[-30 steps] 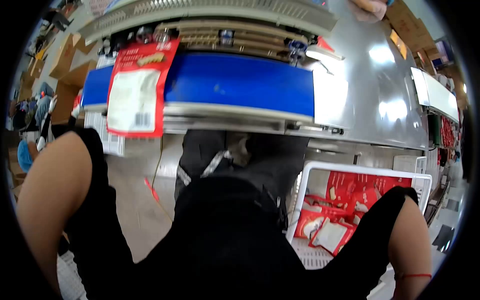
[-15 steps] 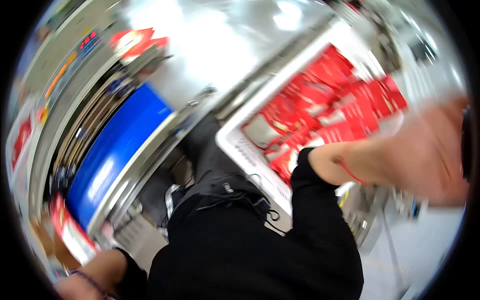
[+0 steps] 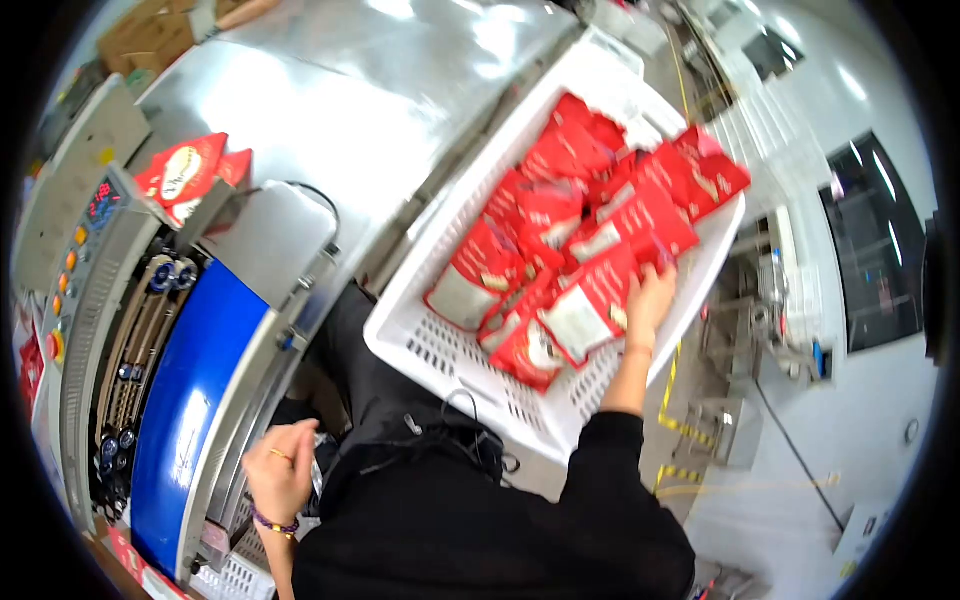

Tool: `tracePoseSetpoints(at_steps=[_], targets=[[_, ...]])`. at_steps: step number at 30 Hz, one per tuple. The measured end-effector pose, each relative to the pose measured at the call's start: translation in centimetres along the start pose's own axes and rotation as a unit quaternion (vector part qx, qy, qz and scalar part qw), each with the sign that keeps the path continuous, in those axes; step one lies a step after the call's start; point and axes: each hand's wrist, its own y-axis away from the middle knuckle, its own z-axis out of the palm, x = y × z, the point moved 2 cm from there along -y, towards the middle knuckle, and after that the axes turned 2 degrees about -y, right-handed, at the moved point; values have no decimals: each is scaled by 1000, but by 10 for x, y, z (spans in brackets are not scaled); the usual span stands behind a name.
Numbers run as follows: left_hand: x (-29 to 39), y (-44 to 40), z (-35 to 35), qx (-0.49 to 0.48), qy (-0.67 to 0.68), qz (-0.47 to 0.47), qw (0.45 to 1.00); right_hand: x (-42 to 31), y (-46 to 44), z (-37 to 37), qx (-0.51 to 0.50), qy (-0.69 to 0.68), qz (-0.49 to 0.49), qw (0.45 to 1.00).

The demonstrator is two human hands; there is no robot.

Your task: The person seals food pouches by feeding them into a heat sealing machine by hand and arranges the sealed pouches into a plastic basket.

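My right hand [image 3: 650,300] reaches into a white plastic basket [image 3: 420,345], its fingers closed at the edge of a red pouch [image 3: 585,310] with a pale panel. More red pouches [image 3: 550,150] lie heaped around it in the same basket. Over the near rim of the sealing machine, my left hand [image 3: 283,465] hovers with curled fingers and nothing visible in them. Beneath and left of that hand runs the machine's blue conveyor belt [image 3: 200,400].
A control panel [image 3: 85,240] with buttons and a red display flanks the belt. Red pouches [image 3: 190,175] lie at the machine's far end, by a shiny metal table [image 3: 330,110]. Another person's arm [image 3: 245,12] shows at the top. A small white basket [image 3: 245,570] sits low on the left.
My right hand has come from the far right into the basket, onto a pouch. My left hand has risen from the lower left corner. The view has turned and sharpened.
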Motion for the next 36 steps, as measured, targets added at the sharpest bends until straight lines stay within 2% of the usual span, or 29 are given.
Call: tracePoseSetpoints(at_steps=[3,5,7,9,11,15,17,18,20,22,24,25,26,27,28,29,30,32,34,36], targets=[[6,-5,10,7,37,16,999,-37,18,-26,90,-46,-79,992],[4,-6,15,19,51,22,998,-66,29,-52,67,-101,-117,986],[0,-9,13,11,69,22,997,-107,33,-87,50,-117,-223,966],[5,-18,6,7,76,35,997,-152,31,-128,13,-167,-302,939],[8,-27,4,-3,100,53,994,-202,32,-171,21,-227,-364,903],[26,-39,-7,-5,190,73,979,-290,49,-229,7,-336,-518,786],[25,-39,-14,67,200,115,971,-331,66,-236,-23,-406,-593,695],[18,-35,-14,95,192,143,966,-351,79,-243,-70,-440,-606,659],[3,-17,-30,237,167,90,953,-383,98,-245,-51,-462,-628,624],[-17,5,-36,286,273,-80,915,-395,97,-226,4,-511,-592,623],[-42,28,-38,308,424,-238,818,-408,104,-209,-84,-668,-393,626],[-44,32,-44,292,491,-265,777,-407,103,-190,-176,-615,-439,631],[-42,33,-50,279,524,-268,759,-410,111,-172,-248,-540,-523,611],[-43,33,-48,256,542,-255,758,-408,139,-145,-478,-669,-289,490],[-44,31,-46,233,560,-241,758,-408,152,-124,-626,-610,-211,437],[-43,26,-44,224,582,-214,752,-410,163,-118,-613,-641,-160,433],[-47,22,-43,231,584,-215,748,-414,168,-116,-575,-666,-113,461],[-63,15,-37,268,481,-262,792,-415,163,-103,-524,-672,-65,519],[-71,5,-34,273,494,-246,788,-416,153,-83,-532,-693,19,486],[-68,-17,-41,213,501,-236,805,-416,136,-61,-532,-706,39,465]])
